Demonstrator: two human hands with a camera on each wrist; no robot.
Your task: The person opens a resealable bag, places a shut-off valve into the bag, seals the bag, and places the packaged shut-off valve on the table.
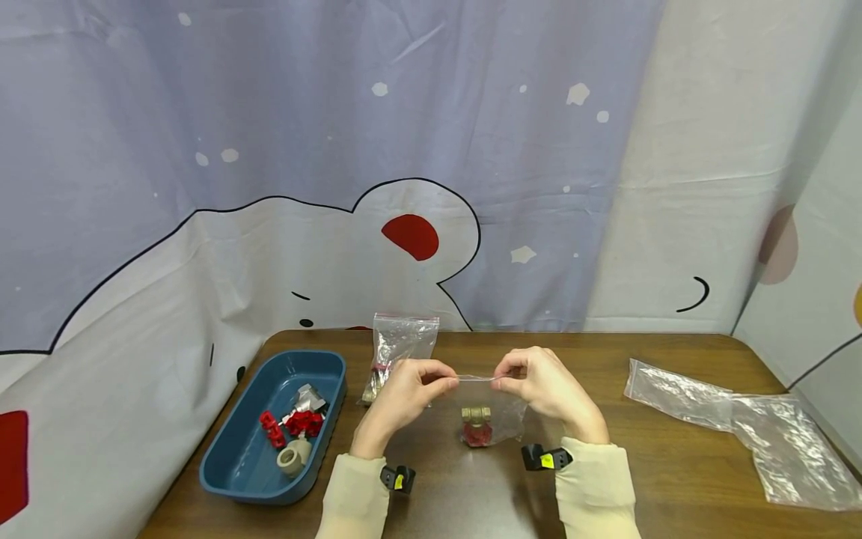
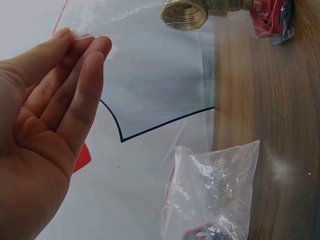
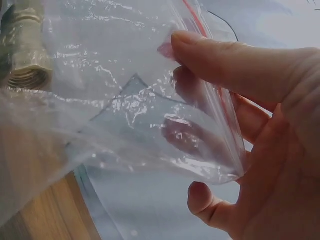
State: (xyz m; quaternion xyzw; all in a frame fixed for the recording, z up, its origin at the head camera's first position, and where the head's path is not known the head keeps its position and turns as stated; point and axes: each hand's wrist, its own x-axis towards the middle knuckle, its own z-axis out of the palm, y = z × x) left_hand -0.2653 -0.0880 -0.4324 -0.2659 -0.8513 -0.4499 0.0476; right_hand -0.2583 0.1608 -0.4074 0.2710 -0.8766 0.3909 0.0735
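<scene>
A clear zip bag (image 1: 508, 419) with a red seal line hangs upright between my two hands, above the table. Inside it lies a brass valve (image 1: 477, 414) with a red handwheel; its threaded opening (image 2: 185, 15) shows in the left wrist view. My left hand (image 1: 406, 391) pinches one end of the bag's top edge between thumb and fingertips. At the opposite end, my right hand (image 1: 547, 385) pinches the same edge, with the thumb on the near side and fingers visible through the plastic (image 3: 130, 115).
Left on the brown table (image 1: 579, 494) stands a blue tray (image 1: 232, 457) holding red parts (image 1: 271, 429), a beige pipe fitting (image 1: 294, 455) and a silvery piece. Another filled zip bag (image 1: 407, 338) stands behind my left hand. Flat clear bags (image 1: 801, 449) lie at the right.
</scene>
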